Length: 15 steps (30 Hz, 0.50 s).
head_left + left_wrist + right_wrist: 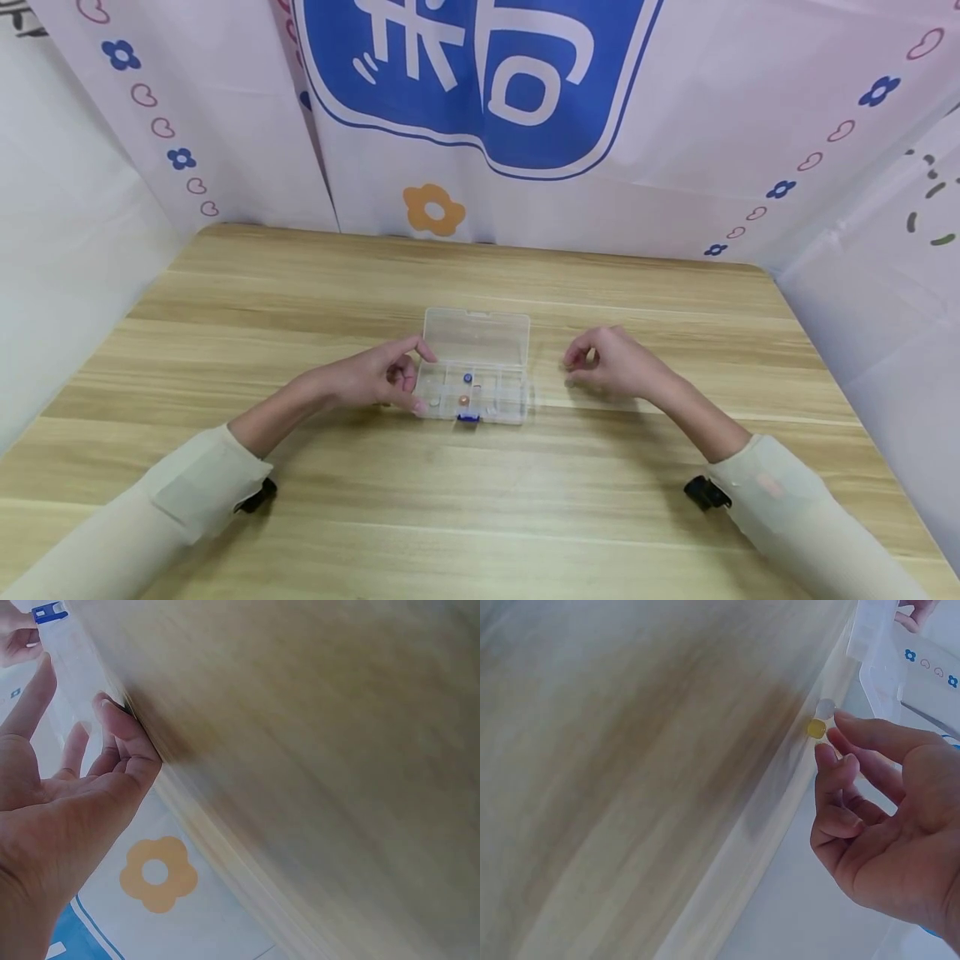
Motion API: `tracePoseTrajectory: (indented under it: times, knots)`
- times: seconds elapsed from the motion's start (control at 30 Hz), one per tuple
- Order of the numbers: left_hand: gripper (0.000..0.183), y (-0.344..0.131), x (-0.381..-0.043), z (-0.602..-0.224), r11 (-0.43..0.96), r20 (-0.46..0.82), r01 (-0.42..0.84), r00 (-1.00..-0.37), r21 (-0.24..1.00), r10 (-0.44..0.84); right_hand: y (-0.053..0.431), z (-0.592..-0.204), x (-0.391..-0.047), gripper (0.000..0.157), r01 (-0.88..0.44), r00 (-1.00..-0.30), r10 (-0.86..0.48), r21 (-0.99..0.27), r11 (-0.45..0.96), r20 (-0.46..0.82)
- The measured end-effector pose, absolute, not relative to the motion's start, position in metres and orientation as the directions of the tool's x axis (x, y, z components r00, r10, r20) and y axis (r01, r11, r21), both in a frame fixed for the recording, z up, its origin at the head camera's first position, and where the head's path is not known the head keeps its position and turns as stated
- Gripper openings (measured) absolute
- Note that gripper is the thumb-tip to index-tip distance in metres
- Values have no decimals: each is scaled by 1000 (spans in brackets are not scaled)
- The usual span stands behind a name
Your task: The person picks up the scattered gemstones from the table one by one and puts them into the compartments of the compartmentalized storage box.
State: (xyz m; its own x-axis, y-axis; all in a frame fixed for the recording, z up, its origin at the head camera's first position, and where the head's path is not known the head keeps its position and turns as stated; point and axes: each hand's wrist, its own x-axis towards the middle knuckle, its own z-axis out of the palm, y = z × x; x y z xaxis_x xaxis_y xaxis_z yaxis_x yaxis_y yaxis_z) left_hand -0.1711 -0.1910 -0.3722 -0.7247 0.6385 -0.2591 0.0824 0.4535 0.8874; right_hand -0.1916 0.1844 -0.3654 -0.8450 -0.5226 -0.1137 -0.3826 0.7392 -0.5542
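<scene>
A clear plastic compartment box [510,408] stands with its lid [477,337] raised back. Inside are a blue bead [468,378], an orange bead [463,401] and faint clear pieces. My left hand [378,375] holds the box's left side, thumb at the front corner and index finger at the rear. To the right of the box, my right hand [618,362] is low over the table, fingers bent and thumb apart from the index finger. Just past its fingertips, the right wrist view has a yellow bead [816,729] and a clear bead [826,709]; whether they are touched is unclear.
The wood-grain table [465,517] has a back edge against a white printed cloth [360,183]. White cloth also hangs at both sides. A blue latch [468,418] is on the box's front. Black wrist mounts [707,493] sit below the sleeves.
</scene>
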Motion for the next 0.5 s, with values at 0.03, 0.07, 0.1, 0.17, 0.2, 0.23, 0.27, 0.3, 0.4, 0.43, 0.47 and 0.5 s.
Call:
tracePoseTrajectory:
  times: [0.03, 0.07, 0.1, 0.17, 0.2, 0.23, 0.27, 0.3, 0.4, 0.43, 0.47, 0.5]
  knots:
    - [58, -191, -171, -372, 454, -259, 81, -726, 887, 637, 185, -366, -191, 8, -381, -843, -524, -554, 740, -120]
    - [58, -191, -171, -372, 453, -260, 80, -726, 888, 637, 185, -366, -191, 7, -380, -841, -526, -553, 741, -127]
    - [58, -191, -171, -372, 453, -260, 79, -726, 888, 637, 185, -366, -191, 6, -381, -839, -528, -551, 742, -131]
    - [58, -191, -170, -372, 451, -261, 77, -725, 889, 637, 185, -366, -191, 6, -377, -838, -528, -549, 746, -141]
    - [58, -191, -170, -372, 449, -259, 77, -725, 890, 638, 185, -366, -191, 6, -379, -836, -529, -547, 746, -143]
    - [58, -191, -170, -373, 448, -259, 78, -724, 890, 640, 185, -366, -191, 6, -381, -836, -530, -545, 747, -143]
    - [58, -191, -171, -373, 447, -257, 80, -723, 891, 642, 185, -366, -191, 6, -383, -835, -531, -544, 747, -142]
    - [58, -191, -171, -373, 446, -256, 81, -722, 891, 643, 185, -366, -191, 6, -386, -835, -533, -543, 746, -140]
    - [58, -192, -171, -374, 446, -255, 85, -720, 891, 645, 184, -365, -190, 6, -392, -831, -539, -543, 742, -137]
    - [58, -192, -171, -374, 448, -255, 85, -720, 890, 645, 184, -365, -190, 5, -395, -830, -541, -543, 741, -136]
    - [58, -192, -171, -374, 448, -255, 86, -720, 890, 645, 184, -365, -190, 5, -396, -829, -543, -544, 740, -135]
    - [58, -192, -171, -374, 449, -256, 86, -720, 890, 645, 184, -365, -190, 4, -396, -828, -544, -544, 740, -137]
